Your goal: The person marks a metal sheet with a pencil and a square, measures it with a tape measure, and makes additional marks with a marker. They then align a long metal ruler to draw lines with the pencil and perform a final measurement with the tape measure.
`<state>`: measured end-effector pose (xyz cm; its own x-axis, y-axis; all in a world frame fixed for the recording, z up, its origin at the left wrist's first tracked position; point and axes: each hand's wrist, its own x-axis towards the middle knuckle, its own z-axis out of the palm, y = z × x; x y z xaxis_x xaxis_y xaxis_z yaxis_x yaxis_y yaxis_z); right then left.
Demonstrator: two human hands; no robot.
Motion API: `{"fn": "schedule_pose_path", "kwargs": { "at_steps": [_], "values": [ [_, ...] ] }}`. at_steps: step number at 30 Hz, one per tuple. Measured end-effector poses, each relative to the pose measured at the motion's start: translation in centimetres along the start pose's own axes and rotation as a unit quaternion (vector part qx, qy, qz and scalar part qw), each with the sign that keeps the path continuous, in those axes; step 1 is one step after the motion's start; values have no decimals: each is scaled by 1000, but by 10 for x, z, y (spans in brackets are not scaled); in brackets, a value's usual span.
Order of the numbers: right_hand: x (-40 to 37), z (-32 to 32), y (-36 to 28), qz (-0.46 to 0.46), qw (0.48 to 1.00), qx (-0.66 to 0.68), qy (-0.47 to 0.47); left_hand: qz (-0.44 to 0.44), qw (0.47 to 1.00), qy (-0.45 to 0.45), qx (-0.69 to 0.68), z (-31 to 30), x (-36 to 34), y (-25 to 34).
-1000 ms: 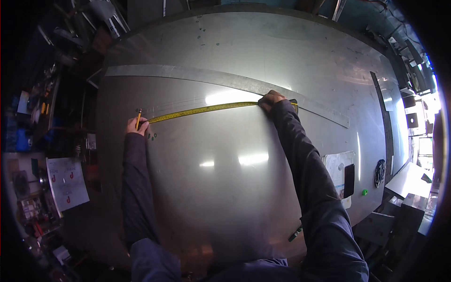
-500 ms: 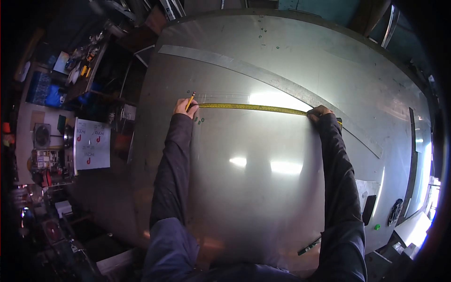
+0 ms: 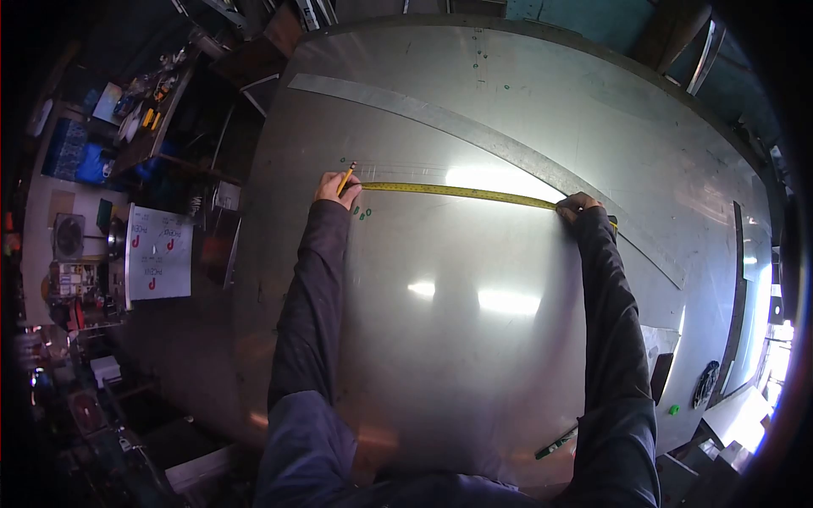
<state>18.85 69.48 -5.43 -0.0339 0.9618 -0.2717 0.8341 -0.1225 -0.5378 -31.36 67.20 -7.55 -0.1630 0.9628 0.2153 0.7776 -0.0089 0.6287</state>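
A large shiny metal sheet (image 3: 474,339) covers the workbench in front of me. A yellow tape measure (image 3: 457,192) lies stretched flat across it between my two hands. My left hand (image 3: 337,190) holds a yellow pencil (image 3: 345,179) with its tip at the tape's left end. My right hand (image 3: 577,206) presses down on the tape's right end and its case, which is mostly hidden under the fingers. A long narrow metal strip (image 3: 500,151) lies diagonally just beyond the tape.
A black phone-like object (image 3: 661,376), a small green bit (image 3: 674,410) and a dark coil (image 3: 705,383) lie at the right edge. A marker (image 3: 555,443) sits near the front edge. Cluttered shelves and a white printed sheet (image 3: 158,251) stand left of the bench.
Over the second my view swung left, so the sheet and hands shifted right in frame. Both hands keep the same hold on the pencil and tape; the pencil has barely moved.
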Motion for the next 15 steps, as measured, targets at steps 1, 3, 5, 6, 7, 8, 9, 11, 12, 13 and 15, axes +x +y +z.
{"fn": "schedule_pose_path", "kwargs": {
  "at_steps": [1, 3, 5, 6, 7, 8, 9, 11, 12, 13, 15],
  "values": [
    [1, 0, 0, -5, 1000, -15, 3, 1, 1000, -1, -2, 0, 0, 1],
    [1, 0, 0, -8, 999, -30, 6, 8, 1000, -3, -5, -1, -1, 3],
    [2, 0, 0, -4, 999, -37, 1, 5, 1000, -4, -5, -1, -1, 2],
    [3, 1, 1, -3, 999, -38, 2, 2, 1000, -5, -5, -1, -1, 1],
    [5, 3, 3, -12, 1000, -24, -4, 4, 1000, -8, -8, -1, -1, -3],
    [6, 2, 4, -19, 1000, -10, -9, 40, 999, -5, -6, -1, 1, -9],
    [9, 3, 5, -48, 998, -46, -12, 79, 997, -4, -6, 1, 3, -14],
    [22, -7, -12, 1, 971, -197, -136, 80, 997, 10, -12, -2, 2, -7],
    [10, 3, 2, -27, 996, -73, -37, 101, 993, 63, -14, -1, -2, -6],
    [14, 2, 1, -35, 992, -104, -56, 119, 986, 119, -16, 1, -6, -5],
    [16, 8, 9, -59, 994, -80, -35, 58, 975, 214, -34, 1, -12, 4]
  ]
}}
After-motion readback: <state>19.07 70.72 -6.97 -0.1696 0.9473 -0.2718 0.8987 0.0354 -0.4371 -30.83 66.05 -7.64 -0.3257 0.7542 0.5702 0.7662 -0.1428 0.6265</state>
